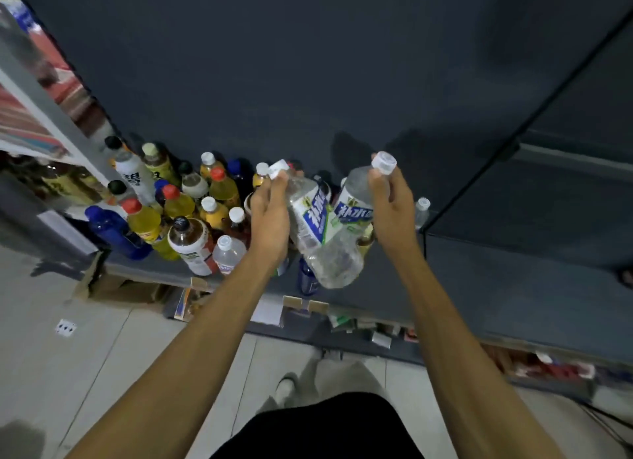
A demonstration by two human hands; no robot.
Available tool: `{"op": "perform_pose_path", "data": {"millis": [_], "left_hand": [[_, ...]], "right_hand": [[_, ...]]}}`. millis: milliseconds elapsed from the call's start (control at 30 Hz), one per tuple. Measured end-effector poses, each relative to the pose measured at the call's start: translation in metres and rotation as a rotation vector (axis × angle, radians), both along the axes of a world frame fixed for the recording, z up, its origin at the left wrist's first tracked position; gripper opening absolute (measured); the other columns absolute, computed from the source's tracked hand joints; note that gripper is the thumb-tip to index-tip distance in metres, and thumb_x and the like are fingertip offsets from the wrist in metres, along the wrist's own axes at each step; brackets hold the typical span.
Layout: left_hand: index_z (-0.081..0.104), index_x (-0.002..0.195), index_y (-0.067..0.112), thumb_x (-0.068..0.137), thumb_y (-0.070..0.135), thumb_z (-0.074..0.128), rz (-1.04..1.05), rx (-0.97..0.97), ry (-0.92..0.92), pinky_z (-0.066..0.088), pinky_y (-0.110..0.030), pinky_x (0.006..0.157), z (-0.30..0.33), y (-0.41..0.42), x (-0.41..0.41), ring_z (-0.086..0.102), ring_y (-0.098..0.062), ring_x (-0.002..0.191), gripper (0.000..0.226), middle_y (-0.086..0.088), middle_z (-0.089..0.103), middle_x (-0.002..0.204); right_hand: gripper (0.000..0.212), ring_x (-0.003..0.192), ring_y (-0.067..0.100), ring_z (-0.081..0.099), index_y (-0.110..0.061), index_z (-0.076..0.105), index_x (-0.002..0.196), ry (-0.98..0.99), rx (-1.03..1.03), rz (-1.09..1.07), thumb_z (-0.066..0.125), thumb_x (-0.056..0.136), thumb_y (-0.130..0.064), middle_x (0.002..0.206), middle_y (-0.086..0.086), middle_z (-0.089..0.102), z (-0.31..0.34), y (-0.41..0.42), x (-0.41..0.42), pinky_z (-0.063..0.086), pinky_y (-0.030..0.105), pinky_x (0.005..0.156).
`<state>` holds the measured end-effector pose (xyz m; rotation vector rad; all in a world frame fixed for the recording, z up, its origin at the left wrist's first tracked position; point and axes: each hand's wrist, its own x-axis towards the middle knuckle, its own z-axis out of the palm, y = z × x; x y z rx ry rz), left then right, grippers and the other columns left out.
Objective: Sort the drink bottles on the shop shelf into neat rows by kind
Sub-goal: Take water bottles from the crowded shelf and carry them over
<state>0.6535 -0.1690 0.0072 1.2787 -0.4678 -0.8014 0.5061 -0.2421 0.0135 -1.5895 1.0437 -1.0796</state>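
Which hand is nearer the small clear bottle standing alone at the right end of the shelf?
Right. The right hand, gripping a clear labelled bottle by its neck, is just left of the small clear bottle. The left hand holds another further left.

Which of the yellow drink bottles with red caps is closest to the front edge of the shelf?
The front yellow bottle, beside the blue bottle. The other two red-capped yellow bottles stand farther back.
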Motion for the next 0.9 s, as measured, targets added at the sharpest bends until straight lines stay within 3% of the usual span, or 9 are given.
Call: {"op": "perform_pose_path", "data": {"millis": [133,267,400,500,567,700,900], "left_hand": [[0.064,0.083,0.01,0.098,0.028,0.05,-0.107,0.032,0.296,0.053,-0.033,0.067,-0.011,0.01,-0.034,0.065,-0.02,0.066,0.027,-0.006,0.067,0.071],[0.062,0.087,0.008,0.098,0.034,0.046,-0.364,0.091,0.422,0.054,-0.032,0.063,-0.019,0.01,-0.068,0.064,-0.021,0.061,0.032,-0.009,0.067,0.069],[0.066,0.092,0.004,0.096,0.032,0.047,-0.561,0.164,0.329,0.049,-0.036,0.074,-0.025,0.002,-0.111,0.065,-0.024,0.068,0.035,-0.012,0.07,0.076],[0.068,0.09,0.006,0.094,0.034,0.05,-0.639,0.221,0.279,0.048,-0.039,0.078,-0.026,0.004,-0.151,0.064,-0.026,0.072,0.033,-0.013,0.069,0.08],[0.068,0.091,0.007,0.093,0.033,0.054,-0.664,0.264,0.261,0.048,-0.039,0.08,-0.026,0.007,-0.182,0.062,-0.026,0.073,0.03,-0.013,0.067,0.081],[0.061,0.075,0.01,0.086,0.018,0.064,-0.813,0.303,0.108,0.045,-0.028,0.056,-0.022,0.015,-0.251,0.056,-0.019,0.054,0.014,-0.006,0.061,0.063],[0.065,0.075,0.006,0.083,0.017,0.067,-0.9,0.378,-0.022,0.047,-0.02,0.051,-0.017,0.023,-0.369,0.059,-0.015,0.05,0.014,-0.004,0.065,0.06]], "right_hand": [[0.044,0.117,0.012,0.057,-0.011,0.052,0.131,-0.074,0.121,-0.082,0.046,0.097,-0.038,0.125,0.003,0.061,-0.013,0.037,-0.033,0.046,0.028,0.099],[0.028,0.085,0.009,0.061,-0.009,0.066,0.098,-0.007,0.116,-0.14,0.056,0.095,-0.035,0.089,-0.003,0.066,-0.015,0.054,-0.077,0.048,0.029,0.079],[0.034,0.081,0.015,0.059,0.0,0.066,0.085,-0.001,0.26,-0.119,0.055,0.098,-0.03,0.085,0.017,0.065,-0.019,0.066,-0.125,0.045,0.027,0.079],[0.03,0.084,0.013,0.065,-0.013,0.069,0.078,-0.015,0.376,-0.149,0.055,0.097,-0.031,0.084,0.0,0.069,-0.02,0.078,-0.162,0.048,0.024,0.079],[0.026,0.088,0.012,0.067,-0.017,0.071,0.084,-0.019,0.439,-0.191,0.056,0.095,-0.035,0.089,-0.003,0.072,-0.022,0.085,-0.191,0.048,0.025,0.079],[0.023,0.081,0.019,0.067,-0.02,0.07,0.08,-0.15,0.556,-0.303,0.06,0.092,-0.037,0.083,0.003,0.071,-0.033,0.103,-0.257,0.051,0.035,0.078],[0.023,0.078,0.025,0.063,-0.024,0.071,0.071,-0.354,0.608,-0.473,0.064,0.088,-0.038,0.078,0.006,0.067,-0.049,0.131,-0.369,0.049,0.041,0.079]]}}
